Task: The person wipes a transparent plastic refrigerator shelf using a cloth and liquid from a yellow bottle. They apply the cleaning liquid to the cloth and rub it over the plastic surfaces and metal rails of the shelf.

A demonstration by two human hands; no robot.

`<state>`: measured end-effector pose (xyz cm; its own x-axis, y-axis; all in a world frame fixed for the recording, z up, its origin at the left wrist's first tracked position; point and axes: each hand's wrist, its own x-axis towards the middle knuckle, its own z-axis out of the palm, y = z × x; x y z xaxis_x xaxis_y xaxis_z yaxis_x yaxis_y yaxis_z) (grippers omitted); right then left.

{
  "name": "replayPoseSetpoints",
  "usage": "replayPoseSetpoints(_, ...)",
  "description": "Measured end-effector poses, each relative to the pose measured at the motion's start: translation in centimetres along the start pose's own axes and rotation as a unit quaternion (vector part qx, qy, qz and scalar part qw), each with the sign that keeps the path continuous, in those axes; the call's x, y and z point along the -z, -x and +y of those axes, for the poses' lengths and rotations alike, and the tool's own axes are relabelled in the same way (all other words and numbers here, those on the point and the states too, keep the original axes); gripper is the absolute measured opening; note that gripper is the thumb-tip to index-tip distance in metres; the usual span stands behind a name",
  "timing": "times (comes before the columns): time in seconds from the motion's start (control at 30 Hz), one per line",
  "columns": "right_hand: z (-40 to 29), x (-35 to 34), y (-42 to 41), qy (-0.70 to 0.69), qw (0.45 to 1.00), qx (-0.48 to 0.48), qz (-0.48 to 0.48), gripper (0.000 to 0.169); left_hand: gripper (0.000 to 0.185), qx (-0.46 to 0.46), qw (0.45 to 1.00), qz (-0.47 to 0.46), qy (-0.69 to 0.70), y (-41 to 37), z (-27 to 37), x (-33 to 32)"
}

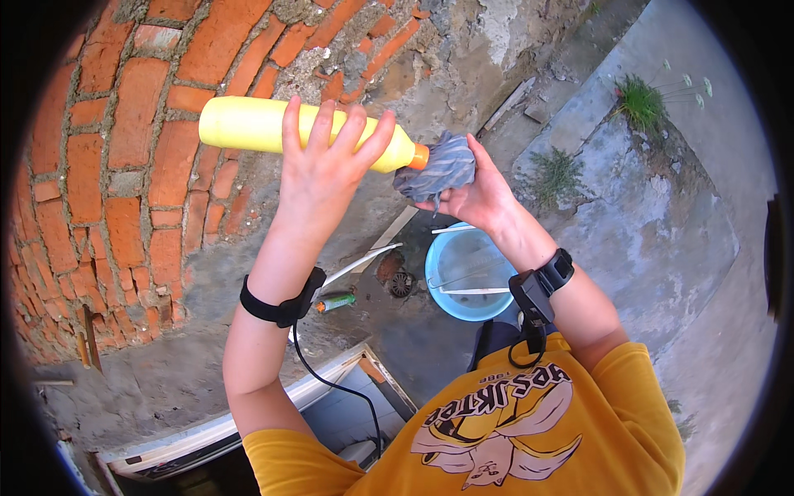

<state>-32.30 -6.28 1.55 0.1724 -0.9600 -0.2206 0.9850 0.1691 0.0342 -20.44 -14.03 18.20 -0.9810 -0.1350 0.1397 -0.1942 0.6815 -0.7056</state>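
Observation:
A yellow plastic bottle (pixel 248 124) with an orange neck or cap (pixel 419 157) lies nearly level in my left hand (pixel 329 139), whose fingers wrap over its body. Its orange end points right and touches or sits just over a bunched grey striped cloth (pixel 443 167). My right hand (pixel 477 192) holds that cloth from below and the right, palm partly showing. Whether the cap is on or off, I cannot tell. Beneath my hands, on the ground, stands a light blue basin (pixel 443 304) with a clear liquid and a white stick or handle in it.
A red brick wall (pixel 136 111) rises on the left. On the concrete ground are a round drain grate (pixel 401 284), a green can or small bottle with an orange end (pixel 337 302), a white rod (pixel 360 265) and weeds (pixel 642 102). A white-framed opening (pixel 310 397) lies at lower left.

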Motion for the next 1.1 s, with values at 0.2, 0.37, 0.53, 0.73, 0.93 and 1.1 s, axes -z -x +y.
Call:
replayPoseSetpoints(0.2,0.6,-1.0,0.2,0.000,1.000,-0.009,0.000,0.057,0.055,-0.028,1.000,-0.002,-0.005,-0.2,-0.4,1.0)
replayPoseSetpoints(0.37,1.0,-1.6,0.2,-0.002,1.000,-0.020,-0.005,0.058,0.055,-0.034,0.999,-0.013,-0.023,-0.1,-1.1,2.0)
replayPoseSetpoints(0.53,1.0,-1.2,-0.4,-0.006,0.999,-0.028,-0.029,0.058,0.050,-0.046,0.998,-0.014,-0.036,-0.5,-1.3,2.4)
replayPoseSetpoints(0.73,1.0,-1.2,-0.5,-0.010,0.999,-0.030,-0.027,0.062,0.040,-0.055,0.998,-0.002,-0.044,-0.9,-1.5,2.7)
replayPoseSetpoints(0.93,0.5,-1.1,-0.5,-0.009,0.999,-0.030,-0.026,0.059,0.046,-0.034,0.999,-0.012,-0.031,-0.9,-1.3,2.4)
replayPoseSetpoints(1.1,0.1,-1.2,-0.7,-0.038,0.998,-0.036,-0.020,0.060,0.058,0.006,1.000,-0.029,-0.007,-0.4,-1.2,1.6)
